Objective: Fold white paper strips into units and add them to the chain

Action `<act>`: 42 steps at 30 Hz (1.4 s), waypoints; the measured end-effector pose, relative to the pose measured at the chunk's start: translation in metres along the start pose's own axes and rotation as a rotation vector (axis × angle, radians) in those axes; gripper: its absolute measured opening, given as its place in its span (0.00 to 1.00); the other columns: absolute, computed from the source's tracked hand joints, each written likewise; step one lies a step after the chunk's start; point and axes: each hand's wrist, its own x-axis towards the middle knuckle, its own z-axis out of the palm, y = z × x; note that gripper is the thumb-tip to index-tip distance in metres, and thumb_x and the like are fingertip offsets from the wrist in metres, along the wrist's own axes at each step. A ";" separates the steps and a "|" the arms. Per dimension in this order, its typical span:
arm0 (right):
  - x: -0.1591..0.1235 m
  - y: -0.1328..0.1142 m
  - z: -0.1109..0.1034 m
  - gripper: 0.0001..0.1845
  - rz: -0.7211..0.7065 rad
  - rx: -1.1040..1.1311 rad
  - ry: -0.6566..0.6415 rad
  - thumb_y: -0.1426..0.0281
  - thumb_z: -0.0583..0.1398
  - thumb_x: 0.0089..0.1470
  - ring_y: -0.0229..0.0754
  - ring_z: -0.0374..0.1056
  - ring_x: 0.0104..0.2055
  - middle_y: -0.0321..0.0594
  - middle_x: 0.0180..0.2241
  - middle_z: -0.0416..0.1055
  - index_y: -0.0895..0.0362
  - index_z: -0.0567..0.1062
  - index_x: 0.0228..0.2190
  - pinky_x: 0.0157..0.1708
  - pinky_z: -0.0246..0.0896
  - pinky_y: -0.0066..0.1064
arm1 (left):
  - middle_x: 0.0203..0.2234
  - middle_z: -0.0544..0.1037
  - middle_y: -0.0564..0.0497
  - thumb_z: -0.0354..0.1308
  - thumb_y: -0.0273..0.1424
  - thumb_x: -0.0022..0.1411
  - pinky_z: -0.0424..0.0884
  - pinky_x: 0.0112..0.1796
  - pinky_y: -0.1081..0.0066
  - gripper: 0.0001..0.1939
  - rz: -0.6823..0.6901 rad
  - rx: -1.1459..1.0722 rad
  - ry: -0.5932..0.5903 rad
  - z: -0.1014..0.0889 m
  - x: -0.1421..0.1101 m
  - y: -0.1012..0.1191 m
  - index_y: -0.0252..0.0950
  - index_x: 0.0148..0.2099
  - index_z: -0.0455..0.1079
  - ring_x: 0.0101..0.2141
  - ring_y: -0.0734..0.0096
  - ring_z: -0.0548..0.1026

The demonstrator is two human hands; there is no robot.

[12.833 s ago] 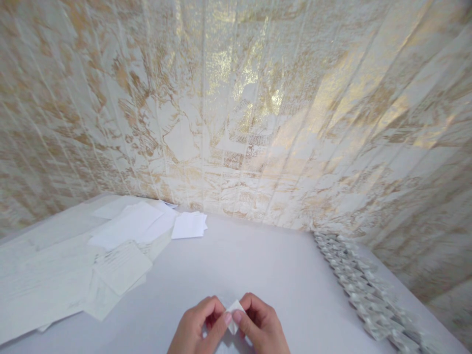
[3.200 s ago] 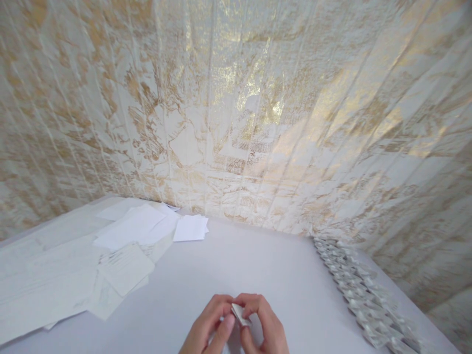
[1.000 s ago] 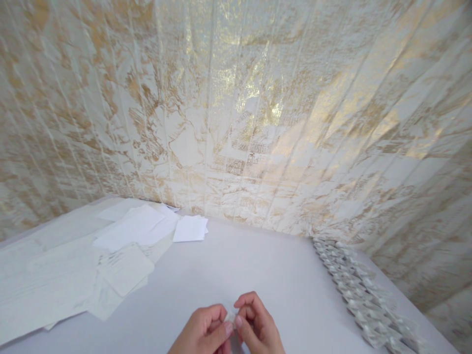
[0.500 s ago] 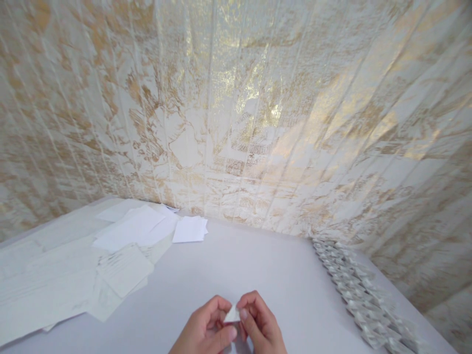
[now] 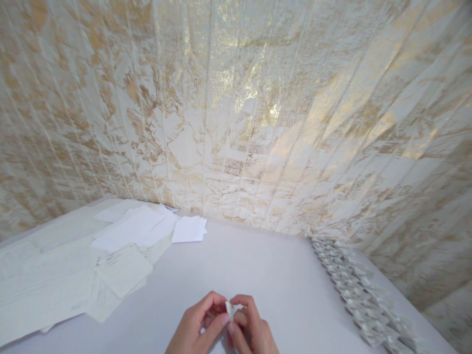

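Low in the middle of the view, my left hand (image 5: pixel 197 327) and my right hand (image 5: pixel 250 328) meet over a white table (image 5: pixel 258 265). Both pinch a small folded piece of white paper (image 5: pixel 229 309) between thumb and fingers. The paper stands on edge between the fingertips, and most of it is hidden by the fingers. A small stack of white paper squares (image 5: pixel 189 229) lies far off at the back left.
Loose white sheets and printed pages (image 5: pixel 73 265) cover the table's left side. A long row of folded paper pieces (image 5: pixel 363 300) runs along the right edge. A gold and white marbled wall (image 5: pixel 236 113) rises right behind the table.
The folded paper has turned from lying flat between my fingertips to standing on edge. My right fingers have curled in closer. Both hands stay at the same spot.
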 end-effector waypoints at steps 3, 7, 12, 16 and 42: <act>-0.001 -0.001 0.003 0.25 0.011 0.022 -0.014 0.45 0.51 0.61 0.36 0.57 0.19 0.28 0.18 0.64 0.52 0.63 0.46 0.20 0.47 0.26 | 0.31 0.74 0.53 0.57 0.48 0.64 0.68 0.37 0.72 0.18 0.007 0.034 -0.005 0.000 -0.001 0.002 0.37 0.39 0.70 0.33 0.66 0.74; -0.001 -0.003 0.004 0.24 0.024 0.047 -0.011 0.46 0.52 0.62 0.36 0.60 0.18 0.30 0.18 0.69 0.53 0.63 0.45 0.20 0.51 0.25 | 0.31 0.76 0.52 0.56 0.49 0.64 0.69 0.38 0.71 0.19 0.006 0.027 -0.001 0.002 -0.002 0.004 0.37 0.39 0.70 0.33 0.65 0.75; -0.002 -0.005 0.001 0.27 0.039 0.053 0.015 0.44 0.51 0.61 0.37 0.62 0.18 0.31 0.18 0.70 0.53 0.65 0.45 0.21 0.54 0.26 | 0.31 0.77 0.51 0.56 0.51 0.63 0.70 0.38 0.71 0.20 0.001 -0.008 0.019 0.006 -0.004 0.007 0.38 0.39 0.70 0.32 0.66 0.75; -0.002 -0.006 0.000 0.27 0.069 0.072 0.052 0.43 0.49 0.62 0.37 0.63 0.19 0.32 0.18 0.71 0.54 0.67 0.42 0.23 0.56 0.26 | 0.26 0.75 0.53 0.58 0.51 0.61 0.70 0.37 0.71 0.20 -0.005 -0.104 0.055 0.010 -0.003 0.006 0.38 0.39 0.70 0.27 0.68 0.74; 0.007 -0.009 -0.021 0.14 -0.142 0.009 -0.022 0.60 0.60 0.60 0.37 0.62 0.28 0.34 0.26 0.66 0.55 0.73 0.27 0.30 0.55 0.27 | 0.26 0.69 0.57 0.63 0.43 0.57 0.67 0.36 0.71 0.18 -0.023 -0.074 0.087 0.019 -0.006 -0.012 0.40 0.44 0.63 0.30 0.69 0.70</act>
